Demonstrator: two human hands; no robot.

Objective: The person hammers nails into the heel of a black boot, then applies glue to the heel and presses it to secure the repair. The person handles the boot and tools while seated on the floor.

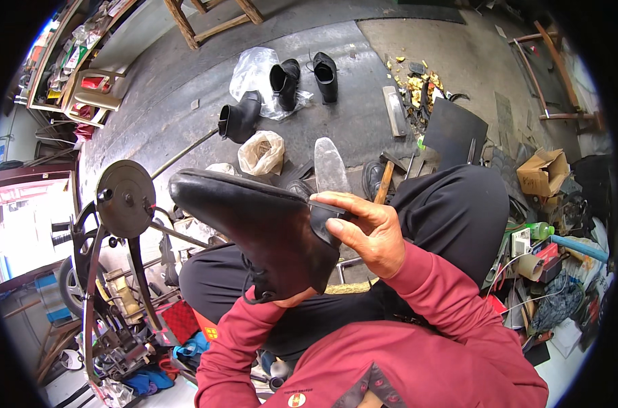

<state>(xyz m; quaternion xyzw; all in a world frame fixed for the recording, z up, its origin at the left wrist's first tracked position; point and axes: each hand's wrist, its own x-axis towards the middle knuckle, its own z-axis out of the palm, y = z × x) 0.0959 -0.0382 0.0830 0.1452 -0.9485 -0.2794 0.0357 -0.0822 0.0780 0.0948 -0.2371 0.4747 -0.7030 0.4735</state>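
A black leather lace-up boot (254, 228) lies tilted across my lap, toe to the left and sole turned up and away from me. My left hand (297, 297) supports it from below near the ankle; most of that hand is hidden behind the boot, fingers included. At the boot's right end, my right hand (370, 231) pinches the black heel (328, 221) between thumb and fingers. Loose laces (258, 289) dangle on the near side. I cannot tell whether the heel is attached all over.
Beyond my knees, several black boots (285, 83) stand or lie by a clear plastic bag (251, 71). A hand-cranked machine with a round wheel (125, 198) is at left. A wooden-handled tool (385, 182), black sheet (455, 132), scraps and cardboard box (543, 171) are at right.
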